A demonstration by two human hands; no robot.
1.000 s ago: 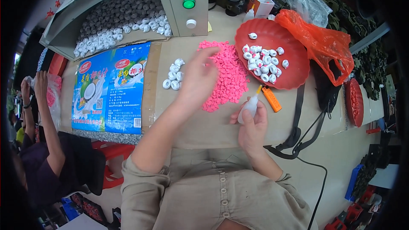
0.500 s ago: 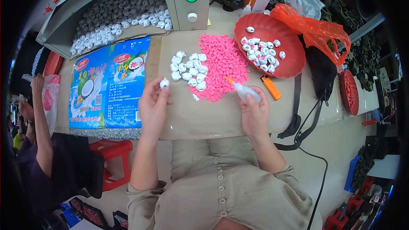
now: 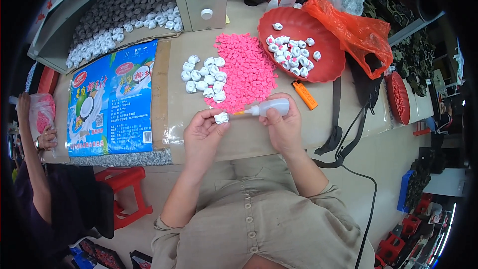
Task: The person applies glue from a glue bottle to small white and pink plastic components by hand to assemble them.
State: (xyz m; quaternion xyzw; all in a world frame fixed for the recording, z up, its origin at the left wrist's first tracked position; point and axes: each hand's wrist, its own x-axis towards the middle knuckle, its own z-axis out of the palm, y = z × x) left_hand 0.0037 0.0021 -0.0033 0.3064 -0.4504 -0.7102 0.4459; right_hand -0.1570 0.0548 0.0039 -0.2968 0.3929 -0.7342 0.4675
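Note:
My left hand pinches a small white knob-like piece between thumb and fingers. In my right hand lies a translucent squeeze bottle with an orange nozzle, tipped sideways. Its tip is at the white piece or just beside it; whether they touch I cannot tell. Beyond my hands spreads a heap of small pink pieces. Several loose white pieces sit at the heap's left side. More white pieces, some with pink bits, rest in a red scalloped dish at the far right.
An orange lighter lies near the dish, and a red plastic bag overlaps its rim. At the left are a blue printed sheet and a grey box with many white pieces inside. A co-worker's arm reaches in from the left.
My hands have come together: the bottle has swung left and levelled, its nozzle now at the white piece. The left hand has moved right and down. The whole view has shifted slightly.

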